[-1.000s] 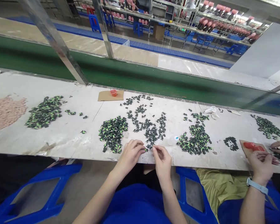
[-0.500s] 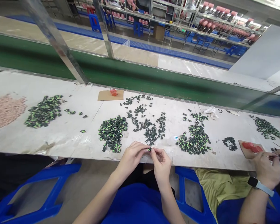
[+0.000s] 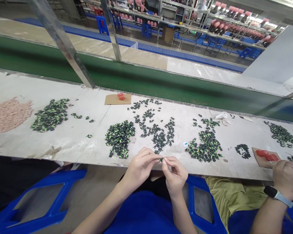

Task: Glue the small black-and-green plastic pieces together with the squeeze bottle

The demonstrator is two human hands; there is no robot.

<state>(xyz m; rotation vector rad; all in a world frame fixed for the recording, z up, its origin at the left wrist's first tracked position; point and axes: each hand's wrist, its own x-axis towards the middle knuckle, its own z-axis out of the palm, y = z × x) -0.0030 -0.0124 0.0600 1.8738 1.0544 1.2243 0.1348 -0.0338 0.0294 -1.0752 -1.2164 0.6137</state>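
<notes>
Over the worktop's (image 3: 88, 150) near edge, our left hand (image 3: 141, 165) and right hand (image 3: 175, 173) meet, fingers of both clamped on a small black-and-green piece (image 3: 160, 159). Just beyond it we have loose dark bits (image 3: 159, 139), with a black-and-green heap (image 3: 119, 137) to their left. Farther back, we see a red cup (image 3: 120, 96) on cardboard (image 3: 111, 100).

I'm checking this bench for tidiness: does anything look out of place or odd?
A crumpled white scrap lies toward the table's far edge, looking like litter. A brownish patch marks the near side at left, perhaps a stain or torn covering. One green-and-black piece sits alone, off the piles.
</notes>
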